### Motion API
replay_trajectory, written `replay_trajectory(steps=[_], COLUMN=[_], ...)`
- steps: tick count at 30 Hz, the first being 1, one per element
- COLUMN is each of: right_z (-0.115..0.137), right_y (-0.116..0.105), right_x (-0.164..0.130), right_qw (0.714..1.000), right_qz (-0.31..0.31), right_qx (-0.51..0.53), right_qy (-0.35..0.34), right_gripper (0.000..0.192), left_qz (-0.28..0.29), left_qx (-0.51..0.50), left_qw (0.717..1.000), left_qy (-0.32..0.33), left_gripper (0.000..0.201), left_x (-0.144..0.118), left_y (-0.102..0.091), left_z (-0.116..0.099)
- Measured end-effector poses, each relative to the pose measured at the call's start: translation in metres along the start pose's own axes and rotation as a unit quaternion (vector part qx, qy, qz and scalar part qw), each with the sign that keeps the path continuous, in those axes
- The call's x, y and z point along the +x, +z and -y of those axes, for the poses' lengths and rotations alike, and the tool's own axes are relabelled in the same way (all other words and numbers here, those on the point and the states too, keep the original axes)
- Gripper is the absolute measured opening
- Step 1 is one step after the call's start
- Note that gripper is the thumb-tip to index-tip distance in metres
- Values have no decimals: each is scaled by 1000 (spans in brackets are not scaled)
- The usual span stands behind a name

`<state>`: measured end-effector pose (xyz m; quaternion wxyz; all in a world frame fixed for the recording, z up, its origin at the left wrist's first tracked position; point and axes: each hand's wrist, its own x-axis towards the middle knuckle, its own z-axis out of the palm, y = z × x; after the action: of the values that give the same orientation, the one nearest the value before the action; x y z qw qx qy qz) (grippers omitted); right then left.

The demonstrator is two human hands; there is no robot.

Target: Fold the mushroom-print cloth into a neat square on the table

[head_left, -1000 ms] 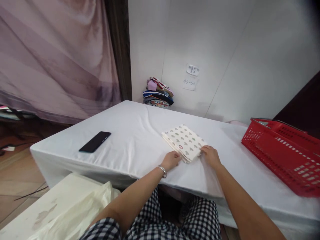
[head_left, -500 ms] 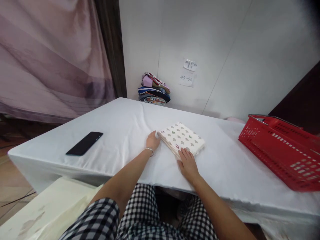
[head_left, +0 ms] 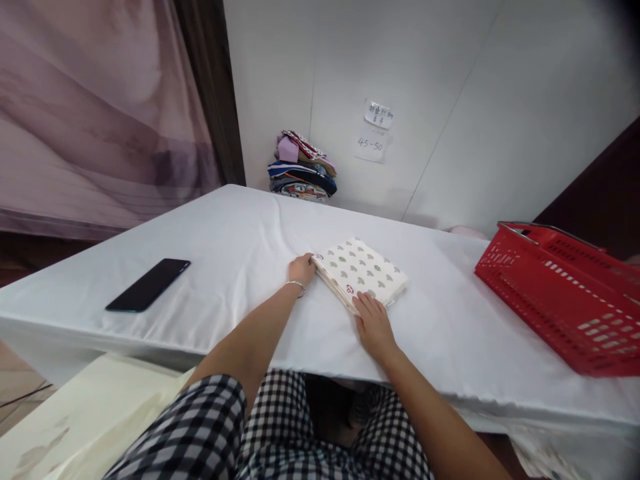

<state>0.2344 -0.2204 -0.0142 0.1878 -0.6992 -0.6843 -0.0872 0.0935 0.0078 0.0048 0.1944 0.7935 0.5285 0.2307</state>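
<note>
A folded cream cloth with small printed motifs (head_left: 363, 270) lies flat on the white-covered table (head_left: 240, 233). My left hand (head_left: 301, 269), with a thin bracelet at the wrist, grips the cloth's left corner. My right hand (head_left: 373, 322) rests at the near corner, fingertips pinching the folded edge. Both forearms reach in from the near side of the table.
A black phone (head_left: 149, 285) lies at the left of the table. A red plastic basket (head_left: 565, 293) stands at the right edge. A pile of folded coloured cloths (head_left: 301, 167) sits against the back wall, under two paper notes (head_left: 374, 130). Cream fabric (head_left: 100, 427) lies below the table's near edge.
My left hand moved from the near corner up to the cloth's left corner. My right hand shifted from the right side to the near corner. The cloth stayed flat.
</note>
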Motion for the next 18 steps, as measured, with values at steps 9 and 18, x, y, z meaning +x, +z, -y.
replay_trajectory(steps=[9, 18], right_z=[-43, -24], right_y=[-21, -33], right_x=[-26, -19], right_qw=[998, 998], right_qz=[45, 40], right_qx=[19, 44], right_qy=[-50, -22], right_gripper=[49, 42], left_qz=[-28, 45], left_qx=[80, -59], left_qw=[992, 996], left_qy=[95, 49], left_gripper=[23, 42], left_x=[-72, -67], left_y=[-37, -59], left_z=[15, -3])
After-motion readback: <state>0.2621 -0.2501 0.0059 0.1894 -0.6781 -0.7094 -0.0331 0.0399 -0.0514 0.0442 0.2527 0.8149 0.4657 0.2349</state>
